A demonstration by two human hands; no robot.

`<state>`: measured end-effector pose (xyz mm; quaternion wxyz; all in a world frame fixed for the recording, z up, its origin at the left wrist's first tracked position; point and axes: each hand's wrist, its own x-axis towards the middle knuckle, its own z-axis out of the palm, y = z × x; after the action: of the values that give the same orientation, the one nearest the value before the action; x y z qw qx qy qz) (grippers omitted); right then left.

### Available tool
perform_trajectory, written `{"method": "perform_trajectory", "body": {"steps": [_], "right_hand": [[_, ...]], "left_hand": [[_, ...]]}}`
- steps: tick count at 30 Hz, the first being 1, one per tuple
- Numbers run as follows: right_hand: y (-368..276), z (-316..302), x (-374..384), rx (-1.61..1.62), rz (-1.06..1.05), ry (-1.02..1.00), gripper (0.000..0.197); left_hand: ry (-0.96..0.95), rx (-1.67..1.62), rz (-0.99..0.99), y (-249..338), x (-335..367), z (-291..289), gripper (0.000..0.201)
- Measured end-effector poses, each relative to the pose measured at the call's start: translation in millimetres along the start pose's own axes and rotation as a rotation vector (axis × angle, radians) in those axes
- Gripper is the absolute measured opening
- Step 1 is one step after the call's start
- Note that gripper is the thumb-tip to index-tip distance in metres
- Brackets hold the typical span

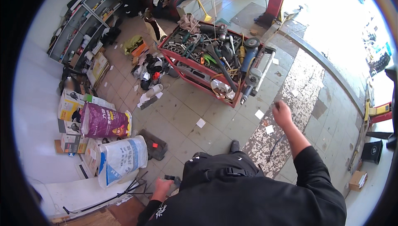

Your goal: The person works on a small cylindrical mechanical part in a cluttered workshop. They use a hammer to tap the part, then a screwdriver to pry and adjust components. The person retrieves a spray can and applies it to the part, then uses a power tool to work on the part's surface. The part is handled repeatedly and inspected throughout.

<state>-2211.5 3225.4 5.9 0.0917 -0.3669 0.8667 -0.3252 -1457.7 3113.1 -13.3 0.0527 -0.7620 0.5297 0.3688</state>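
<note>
My left hand (161,189) is low beside my left hip, closed round a dark grey-black tool (173,179) whose kind I cannot make out; part of it is hidden by the hand and my clothing. Out to the right, over the tiled floor, my right hand (282,113) is curled into a loose fist with nothing seen in it. The nearest thing to that hand is a red tool cart (199,86), ahead of me. On the cart's top lie sockets, pliers and screwdrivers, with a blue angle grinder (249,58) and a silver-grey power tool (256,75) along its right side.
Purple (105,120) and white-blue sacks (123,158) stand at left by cardboard boxes (71,106). A thin black stand (133,188) lies near my left hand. Shoes (155,90) are piled left of the cart. A red post (277,0) rises behind it; a floor rail (327,74) curves along the right.
</note>
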Motion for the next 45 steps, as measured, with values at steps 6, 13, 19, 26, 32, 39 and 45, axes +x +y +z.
{"method": "perform_trajectory", "body": {"steps": [6,13,19,26,32,39,45], "right_hand": [[-151,23,131,0.260,-0.078,-0.129,0.027],[-202,123,150,0.215,0.190,-0.141,0.032],[-224,147,187,0.140,0.327,-0.143,0.033],[-221,167,198,0.196,0.499,-0.181,0.032],[-220,195,199,0.214,0.378,-0.236,0.026],[-225,194,230,0.200,0.282,-0.151,0.023],[-237,205,256,-0.060,0.325,-0.226,0.042]], "left_hand": [[-0.276,0.336,0.346,33,95,0,0.061],[-0.094,0.195,0.367,224,275,-47,0.069],[-0.154,0.196,0.669,454,357,-126,0.069],[0.017,-0.058,0.970,631,378,-100,0.062],[0.042,-0.067,0.970,704,393,-66,0.066],[-0.084,-0.095,1.008,742,420,-68,0.064],[-0.154,-0.059,1.028,749,415,-87,0.060]]}}
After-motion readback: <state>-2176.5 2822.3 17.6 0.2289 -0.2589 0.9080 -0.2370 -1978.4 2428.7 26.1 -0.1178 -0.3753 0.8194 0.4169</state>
